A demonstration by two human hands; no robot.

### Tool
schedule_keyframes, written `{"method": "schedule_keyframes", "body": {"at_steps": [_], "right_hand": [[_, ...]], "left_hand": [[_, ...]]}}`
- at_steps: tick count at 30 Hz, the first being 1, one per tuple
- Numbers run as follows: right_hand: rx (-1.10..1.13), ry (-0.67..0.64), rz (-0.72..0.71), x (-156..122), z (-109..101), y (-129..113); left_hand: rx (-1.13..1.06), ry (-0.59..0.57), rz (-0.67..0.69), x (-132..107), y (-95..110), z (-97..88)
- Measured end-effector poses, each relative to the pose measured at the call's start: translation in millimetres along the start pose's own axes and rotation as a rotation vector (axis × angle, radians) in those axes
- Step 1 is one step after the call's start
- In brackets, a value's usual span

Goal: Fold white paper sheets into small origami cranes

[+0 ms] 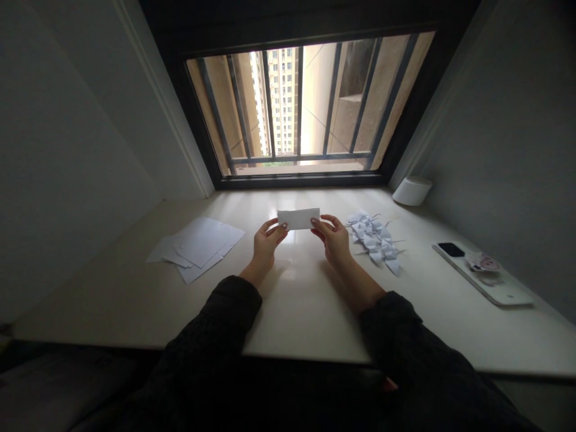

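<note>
Pinching a white paper strip (298, 219) by its short ends, lifted over the middle of a pale desk (306, 318), with the left hand (269, 243) at one end and the right hand (330, 240) at the other, both closed narrowly on the paper and well clear of everything else. Lying level between the hands, the strip showing a crease along its length. Just left of the left hand, loose white sheets (195, 249) overlapping in an untidy stack. Just right of the right hand, a heap of small folded paper pieces (375, 240) with pointed tips. Farther right, a phone (481, 275) in a white case, with a small pink-patterned item (483, 262) resting on it. Beyond the heap, against the wall, a white cylinder (412, 191) lying on its side. Ahead, a barred window (306, 108) facing a tower block. Dark sleeves (405, 336) covering both forearms up to the wrists.
</note>
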State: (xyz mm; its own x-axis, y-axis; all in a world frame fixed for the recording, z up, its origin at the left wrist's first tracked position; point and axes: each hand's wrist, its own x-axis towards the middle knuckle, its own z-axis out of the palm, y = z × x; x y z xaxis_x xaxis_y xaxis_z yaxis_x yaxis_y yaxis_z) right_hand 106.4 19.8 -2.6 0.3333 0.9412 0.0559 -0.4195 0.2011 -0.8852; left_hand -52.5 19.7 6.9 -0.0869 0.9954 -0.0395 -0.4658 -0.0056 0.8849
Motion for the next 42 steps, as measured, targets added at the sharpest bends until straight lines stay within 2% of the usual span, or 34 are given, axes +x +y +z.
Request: {"method": "schedule_keyframes", "body": {"at_steps": [3,5,9,11,14,17,21,25,33,39,42], "right_hand": [[-0.041,0.026,-0.031,2.6,-1.9,1.2],[-0.073,0.023,-0.07,3.0,-2.4,0.6],[-0.178,-0.066,-0.14,-1.3,0.0,-2.5],[-0.234,-0.127,-0.156,-4.7,2.4,-3.6],[-0.276,-0.188,-0.152,-8.2,5.2,-4.2],[-0.274,-0.207,-0.141,-8.7,6.0,-4.5],[-0.273,-0.209,-0.144,-9.3,6.1,-6.3],[-0.269,-0.209,-0.186,-12.1,7.4,-8.3],[-0.357,-0.104,-0.24,-12.7,8.4,-4.8],[-0.397,-0.08,-0.244,-11.4,6.7,-4.0],[-0.409,-0.076,-0.251,-9.5,6.1,-1.9]], "left_hand": [[0.083,-0.04,-0.01,2.0,-1.4,-2.4],[0.158,-0.058,0.052,2.0,1.8,-4.0],[0.419,-0.018,0.418,-6.9,19.1,-2.1],[0.507,-0.077,0.504,-14.1,26.6,1.6],[0.53,-0.135,0.427,-21.0,27.1,5.9],[0.59,-0.131,0.373,-19.4,17.1,4.6],[0.61,-0.143,0.386,-11.3,4.2,-1.3],[0.623,-0.164,0.382,-8.3,0.9,-3.8],[0.596,-0.139,0.398,-8.4,0.5,-3.9],[0.573,-0.207,0.328,-7.9,-0.2,-4.3],[0.555,-0.173,0.316,-5.5,-2.6,-4.6]]}}
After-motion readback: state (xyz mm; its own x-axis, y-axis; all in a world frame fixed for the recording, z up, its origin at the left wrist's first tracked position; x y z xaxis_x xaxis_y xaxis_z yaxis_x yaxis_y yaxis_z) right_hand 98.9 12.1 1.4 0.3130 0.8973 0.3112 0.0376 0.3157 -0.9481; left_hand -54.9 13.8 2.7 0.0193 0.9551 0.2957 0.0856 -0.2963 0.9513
